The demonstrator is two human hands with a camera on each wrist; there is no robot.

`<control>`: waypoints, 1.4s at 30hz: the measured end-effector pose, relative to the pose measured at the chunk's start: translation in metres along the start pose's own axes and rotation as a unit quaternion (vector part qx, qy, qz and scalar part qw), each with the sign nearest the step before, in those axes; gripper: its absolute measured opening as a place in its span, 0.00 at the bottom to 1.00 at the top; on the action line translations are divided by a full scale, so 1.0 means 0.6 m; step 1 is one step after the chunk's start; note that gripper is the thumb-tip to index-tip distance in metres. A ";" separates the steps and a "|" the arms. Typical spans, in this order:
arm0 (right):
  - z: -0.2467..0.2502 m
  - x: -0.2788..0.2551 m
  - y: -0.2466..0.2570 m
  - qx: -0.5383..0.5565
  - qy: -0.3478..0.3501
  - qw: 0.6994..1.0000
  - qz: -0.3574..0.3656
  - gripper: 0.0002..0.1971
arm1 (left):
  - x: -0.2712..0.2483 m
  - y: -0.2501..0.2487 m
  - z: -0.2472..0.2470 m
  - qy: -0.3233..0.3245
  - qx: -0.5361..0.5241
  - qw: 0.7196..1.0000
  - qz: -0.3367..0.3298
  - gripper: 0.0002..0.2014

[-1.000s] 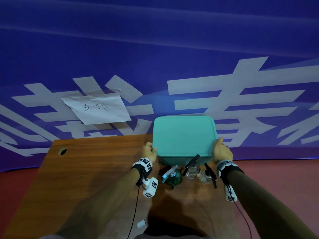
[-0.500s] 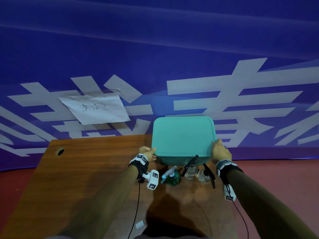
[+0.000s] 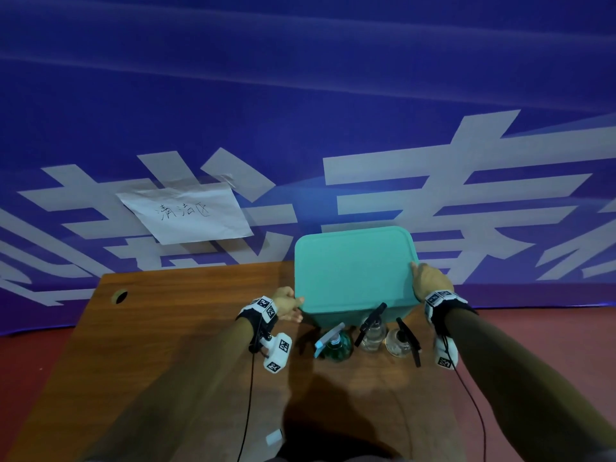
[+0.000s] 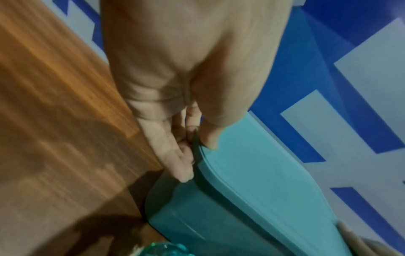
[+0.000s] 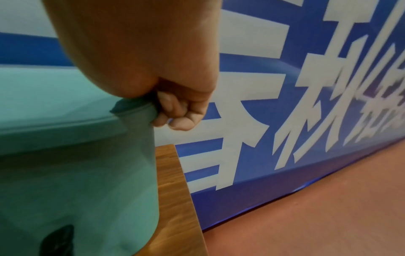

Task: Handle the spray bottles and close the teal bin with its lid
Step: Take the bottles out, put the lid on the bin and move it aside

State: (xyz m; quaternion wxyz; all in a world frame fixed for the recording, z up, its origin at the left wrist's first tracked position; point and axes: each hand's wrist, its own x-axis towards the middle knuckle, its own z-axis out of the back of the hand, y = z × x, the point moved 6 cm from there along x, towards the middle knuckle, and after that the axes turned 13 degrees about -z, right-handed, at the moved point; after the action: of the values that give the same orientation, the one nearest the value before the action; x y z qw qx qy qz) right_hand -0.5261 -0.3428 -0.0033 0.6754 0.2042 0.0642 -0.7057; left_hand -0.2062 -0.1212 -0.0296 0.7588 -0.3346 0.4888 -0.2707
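The teal lid (image 3: 353, 268) lies on top of the teal bin (image 3: 336, 316) at the table's far right. My left hand (image 3: 293, 303) pinches the lid's near left corner, thumb on top and fingers (image 4: 181, 166) under the rim. On the lid's right edge my right hand (image 3: 420, 275) has its thumb on top and its fingers (image 5: 179, 114) curled beneath. In front of the bin stand three spray bottles: a green one with a pale blue trigger (image 3: 335, 345) and two clear ones with black triggers (image 3: 373, 331) (image 3: 401, 341).
The wooden table (image 3: 173, 345) has a cable hole (image 3: 119, 296) at its far left corner. Its right edge (image 5: 175, 190) runs close beside the bin, with red floor (image 3: 550, 345) beyond. A blue banner with a taped paper sign (image 3: 186, 211) stands behind.
My left hand has slipped slightly nearer along the lid's left edge toward the front corner. The right hand and the lid have hardly moved.
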 end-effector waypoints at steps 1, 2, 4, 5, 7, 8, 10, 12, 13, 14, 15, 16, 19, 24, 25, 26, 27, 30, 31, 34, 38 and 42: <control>-0.001 -0.001 0.001 -0.012 -0.002 1.000 0.003 0.28 | 0.005 -0.004 0.006 0.004 0.023 1.000 -0.006 0.10; -0.004 -0.001 0.003 -0.020 -0.008 1.000 0.009 0.28 | 0.012 -0.012 0.011 0.006 0.057 0.998 -0.019 0.11; -0.003 -0.007 0.007 -0.029 -0.021 0.999 0.018 0.27 | 0.025 -0.037 0.015 0.005 0.123 0.991 -0.053 0.13; -0.002 -0.010 0.007 -0.034 -0.027 0.999 0.019 0.27 | 0.032 -0.050 0.016 -0.001 0.147 0.987 -0.066 0.13; -0.004 -0.012 0.007 -0.046 -0.027 0.998 0.019 0.26 | 0.047 -0.071 0.020 -0.016 0.179 0.981 -0.077 0.14; -0.005 -0.013 0.007 -0.050 -0.029 0.998 0.024 0.26 | 0.055 -0.078 0.023 -0.024 0.190 0.978 -0.078 0.14; -0.005 -0.011 0.007 -0.054 -0.027 0.998 0.023 0.26 | 0.070 -0.084 0.028 -0.027 0.205 0.975 -0.078 0.14; -0.003 -0.006 0.003 -0.031 -0.013 0.999 -0.003 0.27 | 0.081 -0.081 0.026 -0.008 0.208 0.976 -0.071 0.14; -0.003 -0.003 -0.001 -0.022 0.005 0.999 -0.023 0.28 | 0.084 -0.077 0.026 -0.002 0.202 0.977 -0.070 0.13; -0.004 0.003 -0.001 -0.022 0.022 0.999 -0.030 0.29 | 0.088 -0.071 0.028 0.002 0.194 0.979 -0.067 0.14; -0.004 0.010 0.004 -0.030 0.028 0.999 -0.028 0.30 | 0.091 -0.066 0.031 0.011 0.189 0.980 -0.067 0.15; -0.004 0.024 0.009 -0.037 0.028 0.999 -0.019 0.31 | 0.092 -0.065 0.035 0.022 0.182 0.981 -0.064 0.15; -0.011 0.072 0.024 -0.015 0.039 0.999 -0.005 0.32 | 0.092 -0.071 0.045 0.048 0.166 0.984 -0.047 0.15; 0.024 0.104 0.062 0.098 0.047 0.994 -0.007 0.24 | 0.107 -0.101 0.046 0.058 0.225 0.970 -0.066 0.15; 0.028 0.111 0.068 0.098 0.052 0.994 -0.011 0.23 | 0.117 -0.105 0.049 0.043 0.241 0.966 -0.076 0.16; 0.028 0.121 0.073 0.104 0.056 0.993 -0.011 0.23 | 0.126 -0.111 0.054 0.022 0.253 0.964 -0.084 0.17; 0.032 0.125 0.078 0.110 0.062 0.992 -0.012 0.23 | 0.134 -0.118 0.058 0.000 0.266 0.960 -0.092 0.16; 0.038 0.141 0.091 0.129 0.072 0.989 -0.015 0.24 | 0.154 -0.146 0.063 -0.046 0.268 0.956 -0.109 0.14; 0.039 0.144 0.093 0.141 0.079 0.987 -0.018 0.25 | 0.163 -0.154 0.063 -0.055 0.261 0.956 -0.121 0.14; 0.035 0.151 0.094 0.189 0.087 0.978 -0.021 0.26 | 0.207 -0.157 0.069 -0.079 0.236 0.958 -0.141 0.12; 0.024 0.156 0.086 0.251 0.094 0.963 -0.019 0.26 | 0.237 -0.142 0.068 -0.106 0.178 0.968 -0.144 0.08; 0.017 0.162 0.087 0.269 0.110 0.956 -0.027 0.28 | 0.250 -0.111 0.072 -0.104 0.031 0.987 -0.121 0.08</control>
State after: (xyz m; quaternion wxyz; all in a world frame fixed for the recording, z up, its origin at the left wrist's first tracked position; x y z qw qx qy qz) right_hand -0.4773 -0.4405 -0.0208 0.5645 0.4533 -0.0484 -0.6881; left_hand -0.1154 -0.2634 -0.0494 0.7771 -0.3939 0.3549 -0.3392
